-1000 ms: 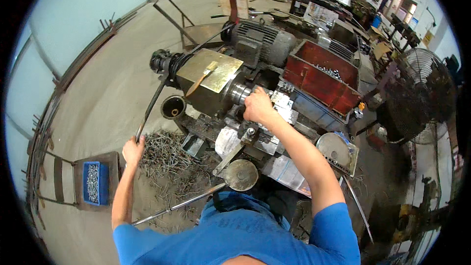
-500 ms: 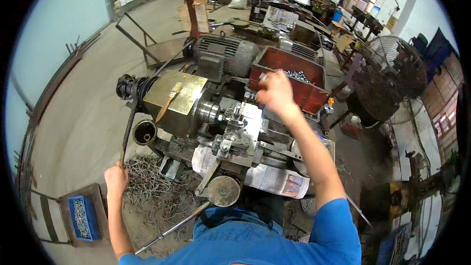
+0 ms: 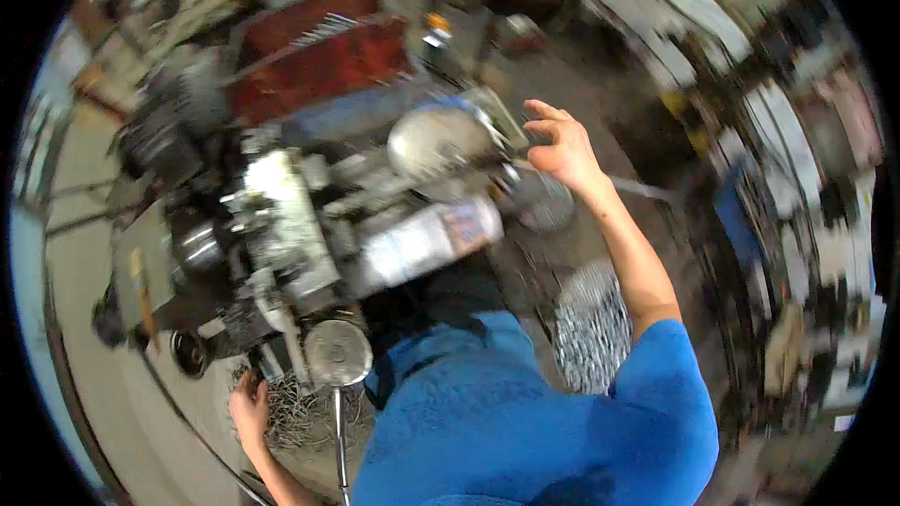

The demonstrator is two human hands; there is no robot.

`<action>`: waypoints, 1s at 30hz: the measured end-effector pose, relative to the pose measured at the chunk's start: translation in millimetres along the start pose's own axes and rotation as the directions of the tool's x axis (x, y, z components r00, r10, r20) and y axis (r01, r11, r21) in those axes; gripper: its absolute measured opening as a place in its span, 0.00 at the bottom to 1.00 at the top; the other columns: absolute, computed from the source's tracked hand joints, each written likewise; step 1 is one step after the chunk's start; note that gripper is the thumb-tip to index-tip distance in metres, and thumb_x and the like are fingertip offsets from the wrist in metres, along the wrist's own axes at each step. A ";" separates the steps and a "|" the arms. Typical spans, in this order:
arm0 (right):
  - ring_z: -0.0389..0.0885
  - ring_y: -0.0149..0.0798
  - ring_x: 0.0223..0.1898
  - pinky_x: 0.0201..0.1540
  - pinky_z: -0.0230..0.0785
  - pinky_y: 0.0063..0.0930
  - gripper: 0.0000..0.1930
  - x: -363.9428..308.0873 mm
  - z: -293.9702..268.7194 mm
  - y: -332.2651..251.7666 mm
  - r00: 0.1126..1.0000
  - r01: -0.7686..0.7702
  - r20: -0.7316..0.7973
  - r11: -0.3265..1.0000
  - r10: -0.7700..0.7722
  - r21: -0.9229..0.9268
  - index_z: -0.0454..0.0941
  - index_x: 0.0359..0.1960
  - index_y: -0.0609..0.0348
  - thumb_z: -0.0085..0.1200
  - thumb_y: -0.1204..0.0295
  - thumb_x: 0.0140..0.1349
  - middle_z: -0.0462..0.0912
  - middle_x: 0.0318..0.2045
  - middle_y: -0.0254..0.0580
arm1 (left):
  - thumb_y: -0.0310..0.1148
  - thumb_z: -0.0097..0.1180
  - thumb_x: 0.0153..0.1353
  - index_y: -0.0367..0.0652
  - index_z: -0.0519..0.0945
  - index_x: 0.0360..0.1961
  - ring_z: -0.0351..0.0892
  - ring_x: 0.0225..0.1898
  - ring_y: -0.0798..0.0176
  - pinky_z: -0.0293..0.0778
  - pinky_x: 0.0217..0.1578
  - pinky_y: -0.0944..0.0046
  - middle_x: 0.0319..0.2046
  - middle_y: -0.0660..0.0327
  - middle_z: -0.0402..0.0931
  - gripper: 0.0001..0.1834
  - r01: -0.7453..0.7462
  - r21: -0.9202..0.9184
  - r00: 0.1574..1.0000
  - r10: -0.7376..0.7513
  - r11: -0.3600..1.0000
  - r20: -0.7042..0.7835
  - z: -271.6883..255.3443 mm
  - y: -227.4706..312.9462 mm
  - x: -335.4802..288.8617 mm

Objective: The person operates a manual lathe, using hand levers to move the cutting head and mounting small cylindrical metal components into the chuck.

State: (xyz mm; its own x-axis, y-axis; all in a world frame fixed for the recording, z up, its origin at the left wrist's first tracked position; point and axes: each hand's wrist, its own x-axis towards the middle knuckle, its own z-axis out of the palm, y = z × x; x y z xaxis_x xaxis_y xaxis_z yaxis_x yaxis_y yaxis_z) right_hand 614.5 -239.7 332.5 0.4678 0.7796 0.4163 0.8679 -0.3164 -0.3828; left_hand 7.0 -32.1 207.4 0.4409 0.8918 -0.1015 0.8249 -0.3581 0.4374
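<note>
My right hand is raised to the right of the machine, thumb and fingers apart, with nothing seen in it. It is near the round pale disc at the machine's right end. My left hand hangs at the lower left with fingers parted, beside a heap of thin metal shavings. A long dark lever runs past it, apart from the hand. Between my hands stands the lathe-like machine, blurred, with a round plate at its front.
A red metal bin with small metal parts stands behind the machine. A round basket of metal pieces sits on the floor by my right arm. Printed paper lies along the machine's front. A wooden-handled brush rests on its left housing.
The view has swung right. My left hand has let go of the dark lever. My right hand has moved from near the red bin to the machine's right end, and its fingers have opened.
</note>
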 end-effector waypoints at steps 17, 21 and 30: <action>0.80 0.45 0.39 0.44 0.73 0.34 0.08 -347.9 58.2 110.6 0.580 -0.510 0.495 0.762 0.647 -0.399 0.82 0.25 0.47 0.49 0.66 0.46 0.82 0.30 0.41 | 0.19 0.46 0.57 0.34 0.74 0.45 0.71 0.22 0.74 0.64 0.21 0.72 0.19 0.67 0.69 0.14 0.171 -0.335 0.974 -0.109 0.926 0.196 25.8 -10.9 9.0; 0.79 0.42 0.41 0.46 0.72 0.33 0.12 -362.3 91.3 134.0 0.532 -0.431 0.513 0.737 0.673 -0.520 0.83 0.28 0.48 0.48 0.60 0.47 0.82 0.34 0.38 | 0.21 0.46 0.59 0.33 0.73 0.46 0.72 0.27 0.71 0.69 0.30 0.71 0.25 0.63 0.73 0.13 0.228 -0.388 0.956 -0.130 0.893 0.263 32.0 -37.5 -0.5; 0.81 0.49 0.37 0.42 0.72 0.33 0.20 -248.6 33.2 70.6 0.798 -0.585 0.267 0.801 0.540 0.125 0.81 0.38 0.60 0.54 0.71 0.38 0.77 0.43 0.58 | 0.27 0.52 0.61 0.33 0.73 0.49 0.72 0.31 0.72 0.71 0.36 0.70 0.30 0.61 0.75 0.16 0.127 -0.470 0.992 -0.122 0.873 0.040 -34.4 18.0 -17.7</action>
State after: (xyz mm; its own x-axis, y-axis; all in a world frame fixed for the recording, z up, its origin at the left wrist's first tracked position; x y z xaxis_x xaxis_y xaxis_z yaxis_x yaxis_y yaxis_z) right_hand 554.0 -438.0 174.6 0.7978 0.5954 -0.0948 0.4012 -0.6417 -0.6537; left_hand 1.8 -44.9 247.8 0.3505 0.9171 -0.1901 0.6101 -0.0696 0.7893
